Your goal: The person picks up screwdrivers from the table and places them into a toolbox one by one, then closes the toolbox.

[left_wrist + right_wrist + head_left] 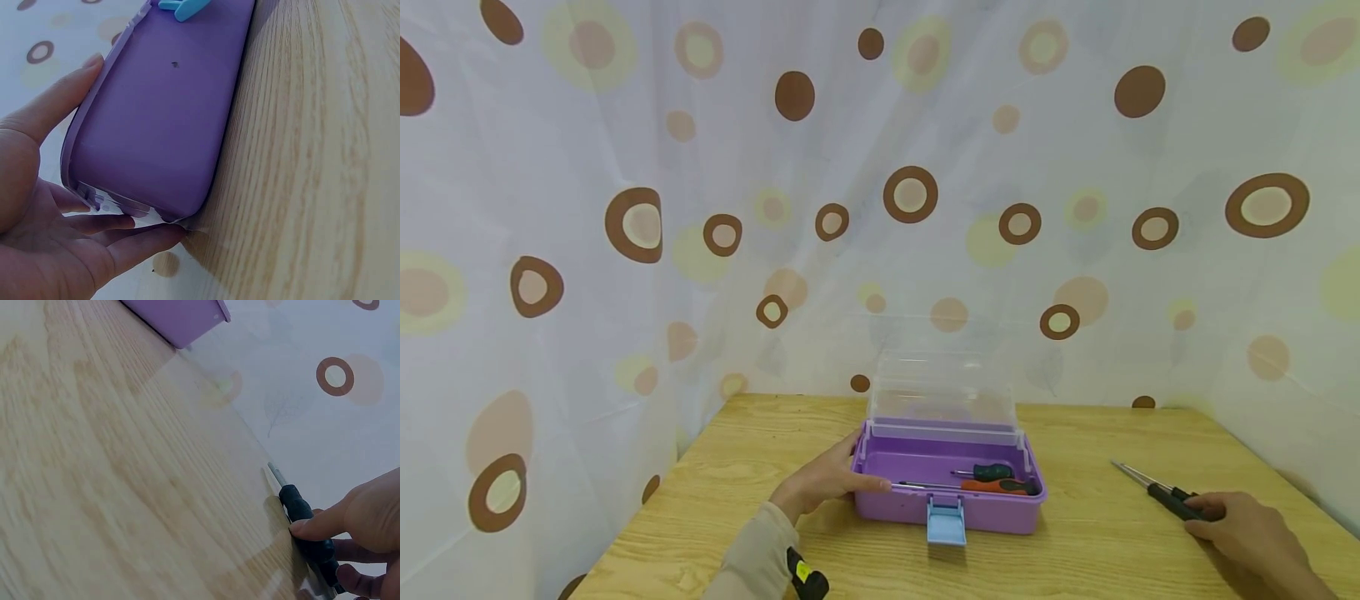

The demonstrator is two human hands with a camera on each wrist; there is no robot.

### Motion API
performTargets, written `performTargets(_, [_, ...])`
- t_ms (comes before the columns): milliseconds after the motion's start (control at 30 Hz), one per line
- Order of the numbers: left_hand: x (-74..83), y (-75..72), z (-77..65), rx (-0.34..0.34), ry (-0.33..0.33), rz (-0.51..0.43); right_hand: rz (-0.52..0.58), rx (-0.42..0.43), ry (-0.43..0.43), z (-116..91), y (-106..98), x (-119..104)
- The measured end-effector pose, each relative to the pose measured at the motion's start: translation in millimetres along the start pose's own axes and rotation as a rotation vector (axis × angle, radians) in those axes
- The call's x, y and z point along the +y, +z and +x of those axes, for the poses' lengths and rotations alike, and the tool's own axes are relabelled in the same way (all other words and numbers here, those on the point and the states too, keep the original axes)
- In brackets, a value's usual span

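A purple toolbox stands on the table with its clear lid raised and its blue latch hanging down. My left hand rests at its left front corner: in the left wrist view the thumb lies along the front rim and the straight fingers touch the end wall. Inside lie an orange-and-black screwdriver and a short dark green one. Over to the right, my right hand pinches the dark handle of a screwdriver low at the table. A second thin shaft and dark handle show beside it.
The wooden table carries everything. A dotted curtain hangs behind and on both sides. A black and yellow object sits by my left sleeve, partly cut off by the frame.
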State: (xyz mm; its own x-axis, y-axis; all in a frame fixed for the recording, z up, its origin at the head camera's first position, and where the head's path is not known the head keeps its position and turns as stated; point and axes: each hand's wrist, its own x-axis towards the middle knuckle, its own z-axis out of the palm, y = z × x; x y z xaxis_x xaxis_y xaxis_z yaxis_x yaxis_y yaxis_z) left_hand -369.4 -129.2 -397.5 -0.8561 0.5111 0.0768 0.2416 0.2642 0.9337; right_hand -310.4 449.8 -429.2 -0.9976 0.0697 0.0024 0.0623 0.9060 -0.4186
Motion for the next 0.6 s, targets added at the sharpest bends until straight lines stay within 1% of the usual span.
performTargets(67, [0.4,0.2,-0.1,0.000,0.000,0.002,-0.004,0.005,-0.004,-0.6,-0.6,-0.9])
performTargets(300, [-0.4,0.4,0.1,0.008,-0.005,0.008,-0.012,0.051,-0.058,-0.2,1.6,-0.4])
performTargets(467, [-1.4,1.2,0.6,0.012,-0.003,0.001,0.008,0.059,-0.049,0.6,2.9,-0.9])
performTargets(600, [-1.1,1.4,0.2,0.016,0.001,-0.007,0.035,0.061,-0.022,-0.3,1.8,-3.3])
